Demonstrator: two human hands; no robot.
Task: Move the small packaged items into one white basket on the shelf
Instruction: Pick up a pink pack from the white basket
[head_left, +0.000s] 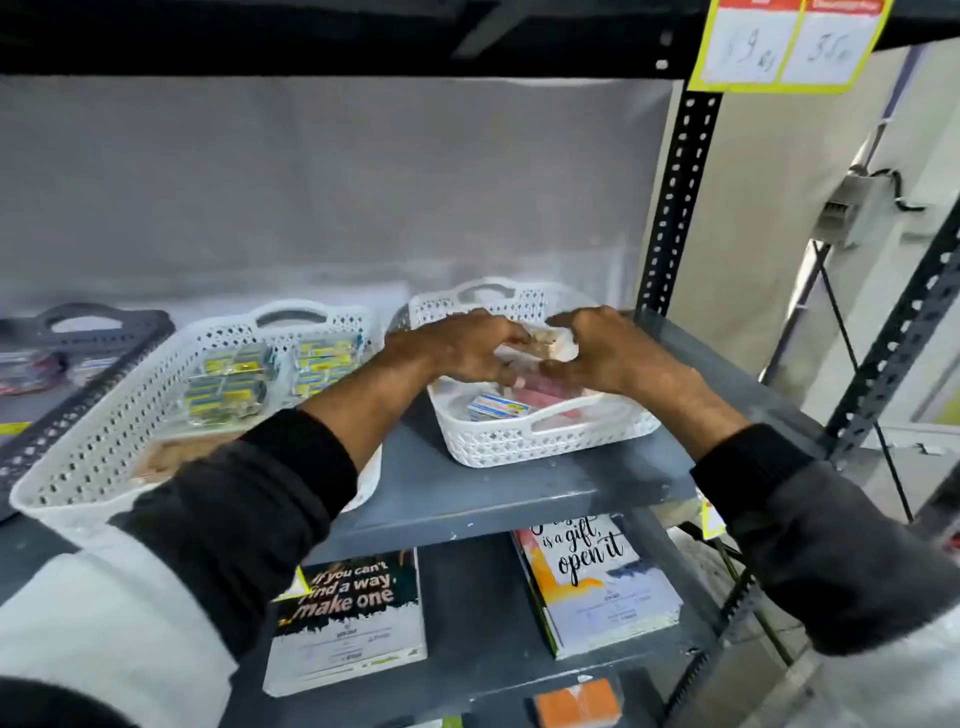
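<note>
Two white perforated baskets stand on the grey shelf (519, 499). The small right basket (545, 441) holds a small blue-and-white box (496, 405), reddish packets (545, 397) and clear-wrapped items. Both my hands reach into it from the front. My left hand (462, 345) and my right hand (608, 353) close together on a clear-wrapped bundle of small items (550, 343), mostly hidden by my fingers. The larger left basket (104, 452) holds several yellow-and-blue packaged items (234, 384) in wrapped bundles.
A dark grey basket (93, 332) sits at the far left with some packets. The perforated shelf post (675, 208) rises just right of the small basket. Notebooks (597, 582) lie on the shelf below. A yellow price tag (789, 41) hangs above.
</note>
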